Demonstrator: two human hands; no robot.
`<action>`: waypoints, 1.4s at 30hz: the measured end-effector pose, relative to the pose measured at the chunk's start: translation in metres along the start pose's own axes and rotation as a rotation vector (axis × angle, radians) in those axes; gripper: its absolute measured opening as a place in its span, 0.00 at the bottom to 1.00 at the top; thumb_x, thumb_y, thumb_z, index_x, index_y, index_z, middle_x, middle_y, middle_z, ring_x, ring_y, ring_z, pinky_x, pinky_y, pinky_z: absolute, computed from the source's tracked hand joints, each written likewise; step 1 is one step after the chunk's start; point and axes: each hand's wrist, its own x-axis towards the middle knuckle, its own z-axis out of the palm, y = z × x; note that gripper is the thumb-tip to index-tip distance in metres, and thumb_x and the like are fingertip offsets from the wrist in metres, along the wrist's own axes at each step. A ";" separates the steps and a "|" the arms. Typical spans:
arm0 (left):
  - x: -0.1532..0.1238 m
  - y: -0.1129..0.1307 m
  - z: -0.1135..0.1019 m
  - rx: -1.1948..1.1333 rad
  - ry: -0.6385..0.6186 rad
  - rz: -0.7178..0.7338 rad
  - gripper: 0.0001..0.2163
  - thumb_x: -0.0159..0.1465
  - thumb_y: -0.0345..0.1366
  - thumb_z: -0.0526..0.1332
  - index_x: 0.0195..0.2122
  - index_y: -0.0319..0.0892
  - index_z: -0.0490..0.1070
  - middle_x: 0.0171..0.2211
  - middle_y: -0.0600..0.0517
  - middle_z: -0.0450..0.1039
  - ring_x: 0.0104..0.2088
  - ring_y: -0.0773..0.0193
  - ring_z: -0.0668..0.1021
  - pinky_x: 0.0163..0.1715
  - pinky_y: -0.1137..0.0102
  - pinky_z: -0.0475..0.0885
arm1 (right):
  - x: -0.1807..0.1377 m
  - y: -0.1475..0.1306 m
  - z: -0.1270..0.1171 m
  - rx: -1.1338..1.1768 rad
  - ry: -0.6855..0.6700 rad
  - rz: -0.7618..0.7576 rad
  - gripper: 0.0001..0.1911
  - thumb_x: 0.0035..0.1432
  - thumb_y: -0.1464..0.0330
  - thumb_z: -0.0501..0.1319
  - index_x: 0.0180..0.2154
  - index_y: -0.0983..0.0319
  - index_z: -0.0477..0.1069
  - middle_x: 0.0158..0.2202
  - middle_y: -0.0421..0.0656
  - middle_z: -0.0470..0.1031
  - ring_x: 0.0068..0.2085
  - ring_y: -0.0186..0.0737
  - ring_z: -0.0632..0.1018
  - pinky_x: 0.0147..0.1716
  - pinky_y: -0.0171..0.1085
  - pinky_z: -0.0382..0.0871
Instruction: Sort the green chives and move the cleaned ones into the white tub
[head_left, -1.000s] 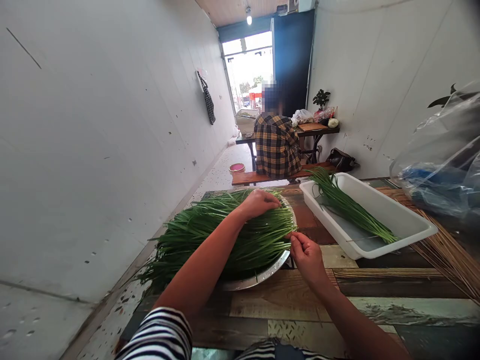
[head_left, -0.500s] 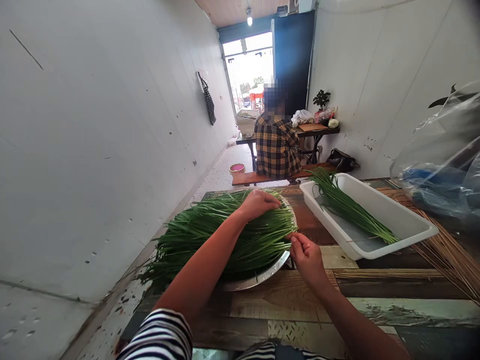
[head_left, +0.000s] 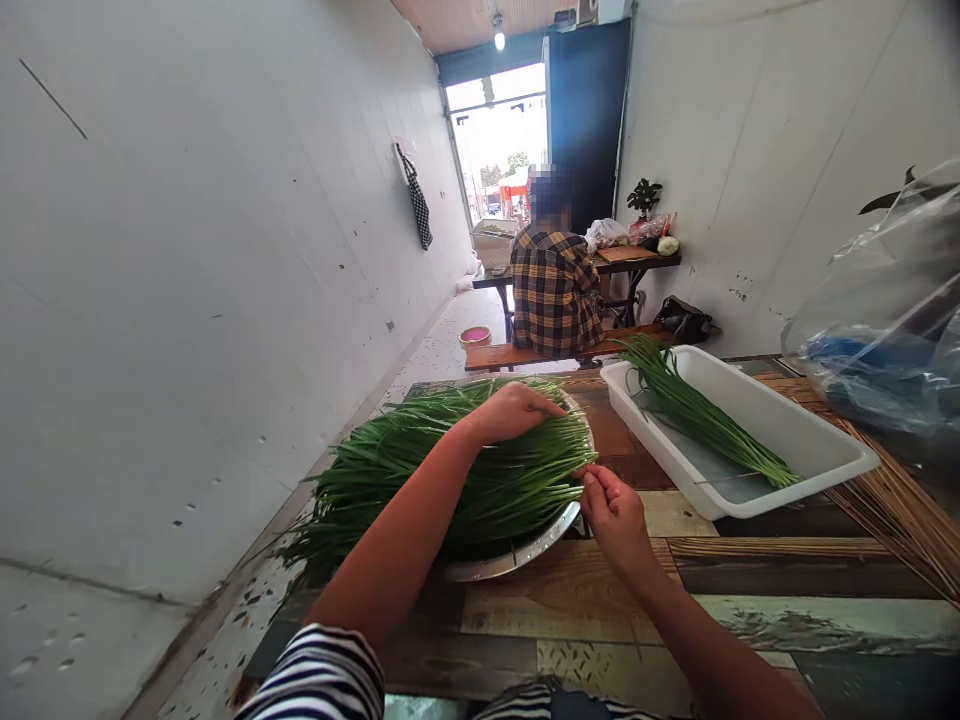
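A big heap of green garlic chives (head_left: 420,470) lies in a round metal basin (head_left: 551,535), the pale stem ends toward the right and the leaves over the left rim. My left hand (head_left: 514,411) rests on top of the heap, its index finger stretched out over the stems; its other fingers are partly hidden. At the basin's right edge, my right hand (head_left: 616,505) is closed in a pinch on stem ends of the chives. A smaller bunch of chives (head_left: 709,420) lies slanted in a white plastic tub (head_left: 806,475) to the right, leaves over its far rim.
The basin and tub stand on a wood-patterned table (head_left: 570,590). Thin brown straw-like strands (head_left: 892,520) lie at right, beside a clear plastic bag (head_left: 885,340). Ahead, a person in a plaid shirt (head_left: 555,290) sits on a bench (head_left: 495,357). A wall runs along the left.
My left index finger has straightened out from a curled-in position, and that hand has shifted slightly. My right hand stays at the stem ends.
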 end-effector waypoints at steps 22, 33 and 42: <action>0.046 -0.032 0.011 0.277 0.025 -0.202 0.07 0.49 0.39 0.64 0.28 0.45 0.79 0.23 0.52 0.75 0.26 0.65 0.73 0.30 0.74 0.64 | 0.001 0.000 0.000 -0.018 0.022 -0.001 0.19 0.57 0.58 0.53 0.35 0.66 0.74 0.19 0.39 0.66 0.21 0.33 0.63 0.19 0.31 0.55; 0.028 -0.026 0.010 -0.078 0.083 -0.154 0.10 0.51 0.37 0.62 0.32 0.39 0.78 0.28 0.52 0.77 0.29 0.67 0.74 0.31 0.75 0.68 | 0.002 -0.001 0.000 0.038 0.014 0.028 0.19 0.57 0.58 0.54 0.35 0.67 0.73 0.18 0.37 0.62 0.20 0.32 0.61 0.18 0.31 0.54; 0.022 -0.022 0.014 -0.182 0.164 -0.202 0.10 0.50 0.38 0.64 0.32 0.41 0.79 0.28 0.53 0.78 0.31 0.66 0.75 0.34 0.73 0.69 | 0.004 0.005 0.001 0.134 -0.011 0.081 0.20 0.56 0.56 0.54 0.35 0.66 0.72 0.17 0.34 0.55 0.19 0.31 0.57 0.17 0.31 0.51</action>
